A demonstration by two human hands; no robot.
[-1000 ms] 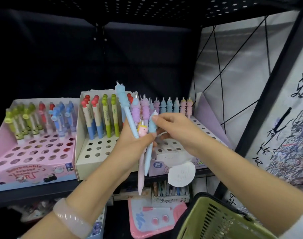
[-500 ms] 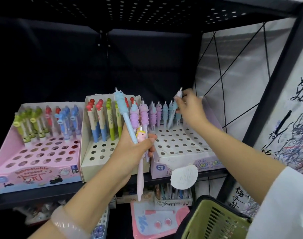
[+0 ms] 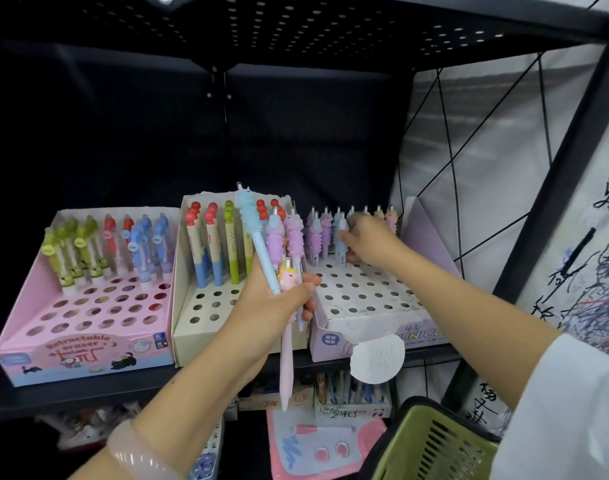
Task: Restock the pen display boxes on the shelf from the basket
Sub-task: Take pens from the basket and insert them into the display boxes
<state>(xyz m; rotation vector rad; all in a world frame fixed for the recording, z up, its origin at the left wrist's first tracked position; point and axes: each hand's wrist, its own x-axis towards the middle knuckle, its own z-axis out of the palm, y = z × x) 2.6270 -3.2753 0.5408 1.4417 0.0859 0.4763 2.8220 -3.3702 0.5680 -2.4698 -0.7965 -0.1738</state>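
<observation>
My left hand [image 3: 272,306] grips a bunch of unicorn pens [image 3: 282,251]: a blue one points up, purple ones stand beside it and a pink one hangs down. My right hand [image 3: 365,242] reaches into the lilac unicorn display box [image 3: 375,327] at the right and pinches a pale blue pen [image 3: 342,244] standing in its back row. A cream box [image 3: 206,330] with red- and green-topped pens stands in the middle. A pink eraser-pen box [image 3: 85,351] stands at the left. The green basket [image 3: 431,445] hangs at the bottom right.
All three boxes sit on a black shelf [image 3: 71,393] under a perforated black shelf [image 3: 296,26]. A round white tag [image 3: 377,358] hangs off the lilac box. More stationery lies on the lower shelf [image 3: 327,448]. A black frame post [image 3: 552,188] rises at the right.
My right hand took the pale blue pen from the bunch, carried it to the back row of the lilac box and lowered it among the pens there. My left hand stayed put.
</observation>
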